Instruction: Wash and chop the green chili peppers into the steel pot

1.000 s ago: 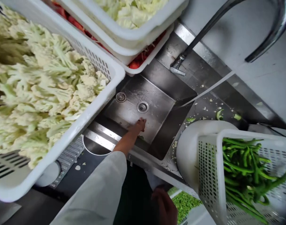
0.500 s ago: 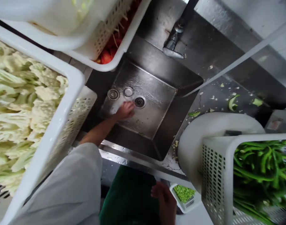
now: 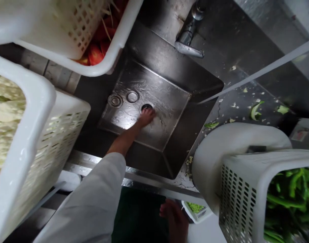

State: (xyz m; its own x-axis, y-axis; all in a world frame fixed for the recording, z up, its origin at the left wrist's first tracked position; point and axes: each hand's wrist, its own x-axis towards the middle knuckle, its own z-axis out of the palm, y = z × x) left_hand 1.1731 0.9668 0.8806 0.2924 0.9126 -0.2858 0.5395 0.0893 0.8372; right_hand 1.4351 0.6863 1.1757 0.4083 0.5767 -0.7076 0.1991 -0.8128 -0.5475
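Note:
My left hand [image 3: 146, 116] reaches down into the steel sink [image 3: 169, 84], its fingers lying on the wet floor at the edge of the open drain hole [image 3: 147, 107]. A round strainer [image 3: 115, 100] and a round plug [image 3: 132, 97] lie just left of the drain. My arm is in a white sleeve [image 3: 99, 202]. My right hand [image 3: 175, 220] hangs low by my body, dim and blurred, with nothing visible in it. The tap's spout [image 3: 188, 38] ends above the sink's far wall.
A white basket of cauliflower [image 3: 35, 135] overhangs the sink's left side. A basket of red tomatoes [image 3: 106, 62] sits at the far left. On the right are a white round tub [image 3: 220, 145] and a basket of green peppers [image 3: 243, 192]. Vegetable scraps [image 3: 255, 109] litter the counter.
My left hand has slid right across the sink floor onto the drain hole. The view has tilted further down and closer over the sink.

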